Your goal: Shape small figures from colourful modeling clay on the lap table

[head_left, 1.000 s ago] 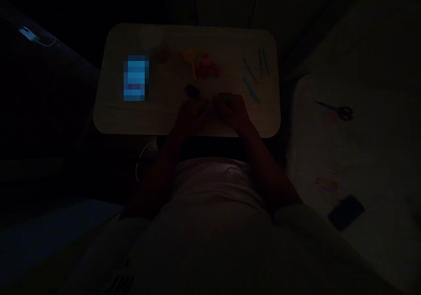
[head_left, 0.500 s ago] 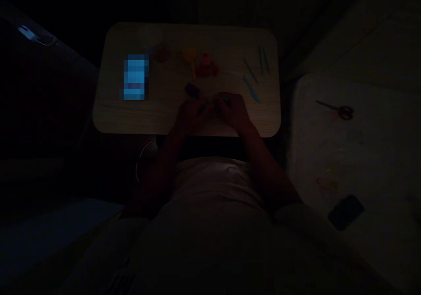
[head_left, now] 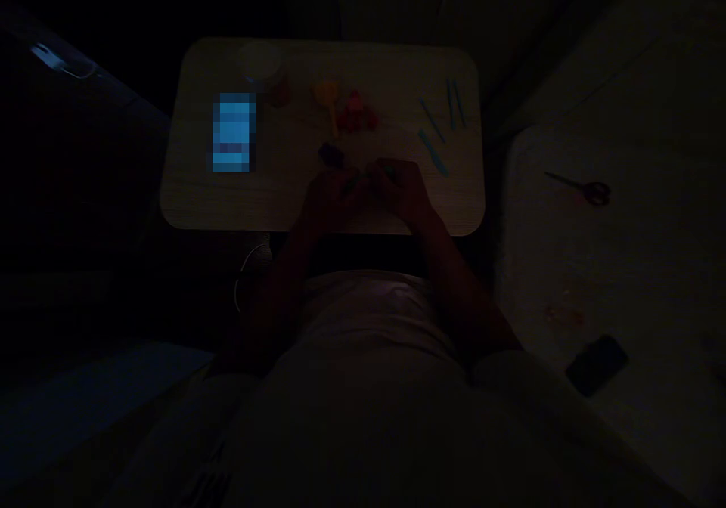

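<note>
In dim light, my left hand [head_left: 329, 196] and my right hand [head_left: 404, 189] meet over the near side of a small wooden table [head_left: 255, 205]. Both have their fingers curled in around a green piece [head_left: 389, 169] that looks like modelling clay. Green shows at each hand's fingertips; whether it is one piece or two I cannot tell. Just beyond my left hand lies a dark purple lump [head_left: 330, 154]. Farther back are a red-pink toy-like shape [head_left: 356, 113] and an orange scoop-like tool [head_left: 327, 96] with its handle toward me.
A lit screen [head_left: 232, 134], blurred into blocks, lies on the left. Behind it stand a pale round tub [head_left: 261, 62] and a reddish cup [head_left: 279, 91]. A blue plastic knife [head_left: 434, 153] and several thin blue sticks [head_left: 450, 103] lie right. Scissors [head_left: 593, 192] rest on a pale surface beyond.
The whole picture has grown darker. Both hands keep nearly the same place and grip, and the objects on the table stay where they were.
</note>
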### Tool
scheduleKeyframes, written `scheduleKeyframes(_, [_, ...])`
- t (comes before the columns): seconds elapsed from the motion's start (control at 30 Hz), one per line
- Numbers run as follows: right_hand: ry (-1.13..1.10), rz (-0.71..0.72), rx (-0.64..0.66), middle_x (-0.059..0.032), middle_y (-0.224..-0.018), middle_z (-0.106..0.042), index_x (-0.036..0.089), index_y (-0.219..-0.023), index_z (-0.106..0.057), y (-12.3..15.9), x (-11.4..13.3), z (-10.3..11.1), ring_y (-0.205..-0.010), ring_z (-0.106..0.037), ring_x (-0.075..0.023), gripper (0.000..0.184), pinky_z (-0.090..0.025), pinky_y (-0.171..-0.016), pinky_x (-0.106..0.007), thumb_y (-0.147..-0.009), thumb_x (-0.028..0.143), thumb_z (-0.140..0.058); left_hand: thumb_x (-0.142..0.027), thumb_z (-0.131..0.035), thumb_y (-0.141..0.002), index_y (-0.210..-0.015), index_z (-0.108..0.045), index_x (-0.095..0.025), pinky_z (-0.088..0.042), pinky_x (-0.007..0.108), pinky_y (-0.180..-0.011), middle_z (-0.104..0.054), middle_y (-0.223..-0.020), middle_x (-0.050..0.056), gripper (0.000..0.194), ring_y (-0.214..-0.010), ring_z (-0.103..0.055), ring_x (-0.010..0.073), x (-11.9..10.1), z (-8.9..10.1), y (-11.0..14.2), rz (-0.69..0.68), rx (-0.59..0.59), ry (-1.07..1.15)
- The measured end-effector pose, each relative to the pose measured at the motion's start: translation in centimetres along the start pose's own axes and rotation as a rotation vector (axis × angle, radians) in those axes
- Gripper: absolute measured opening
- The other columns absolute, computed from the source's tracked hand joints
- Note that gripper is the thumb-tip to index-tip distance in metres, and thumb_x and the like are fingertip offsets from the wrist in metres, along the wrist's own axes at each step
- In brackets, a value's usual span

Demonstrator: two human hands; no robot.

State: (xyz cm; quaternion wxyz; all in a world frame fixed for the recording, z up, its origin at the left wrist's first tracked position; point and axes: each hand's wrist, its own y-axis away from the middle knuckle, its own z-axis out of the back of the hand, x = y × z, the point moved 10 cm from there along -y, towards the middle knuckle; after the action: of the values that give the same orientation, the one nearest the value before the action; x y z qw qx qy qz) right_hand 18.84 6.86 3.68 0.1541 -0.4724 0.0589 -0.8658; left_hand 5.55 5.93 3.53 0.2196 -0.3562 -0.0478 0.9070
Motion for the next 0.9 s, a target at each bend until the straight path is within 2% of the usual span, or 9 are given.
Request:
scheduleKeyframes(0.2, [-0.031,0.045,-0.002,-0.0010,-0.066,-0.054,0.025,-0.069,-0.049,-0.03,0.26,0.04,-0.066,-0.057,-0.0221,0.059,-0.044,-0.069,-0.037,-0.111,0.066,-0.045,-0.048,-0.051,-0.105,-0.081,-0.064,-0.019,-0.043,0.035,-0.070,-0.068,-0.077,0.006,0.040,-0.073,-0.065,0.0231,-0.09,0.04,0.00,-0.028,-0.005,0.005])
scheduleKeyframes(0.47, [-0.002,0.025,0.005,-0.0018,-0.069,-0.056,0.026,-0.070,-0.052,-0.01,-0.19,-0.15,-0.070,-0.059,-0.0231,0.056,-0.050,-0.075,-0.039,-0.113,0.061,-0.046,-0.047,-0.053,-0.105,-0.085,-0.066,-0.020,-0.047,0.035,-0.074,-0.070,-0.081,0.006,0.036,-0.079,-0.066,0.0232,0.32,-0.12,0.00,-0.003,-0.008,-0.021])
scheduleKeyframes(0.73, [-0.011,0.026,-0.008,-0.0015,-0.067,-0.055,0.026,-0.069,-0.050,-0.09,-0.14,-0.09,-0.068,-0.058,-0.0223,0.063,-0.049,-0.074,-0.038,-0.110,0.073,-0.040,-0.051,-0.051,-0.106,-0.084,-0.067,-0.019,-0.050,0.037,-0.078,-0.071,-0.081,0.008,0.042,-0.080,-0.068,0.0251,0.20,-0.03,-0.02,0.006,0.004,0.005])
scheduleKeyframes(0.9, [-0.047,0.008,-0.008,-0.0019,-0.069,-0.057,0.025,-0.069,-0.051,-0.06,-0.27,-0.04,-0.070,-0.060,-0.0228,0.061,-0.050,-0.076,-0.039,-0.109,0.071,-0.044,-0.053,-0.050,-0.106,-0.087,-0.068,-0.019,-0.051,0.037,-0.079,-0.071,-0.083,0.008,0.043,-0.081,-0.069,0.0256,0.36,-0.15,-0.05,0.007,-0.004,-0.013])
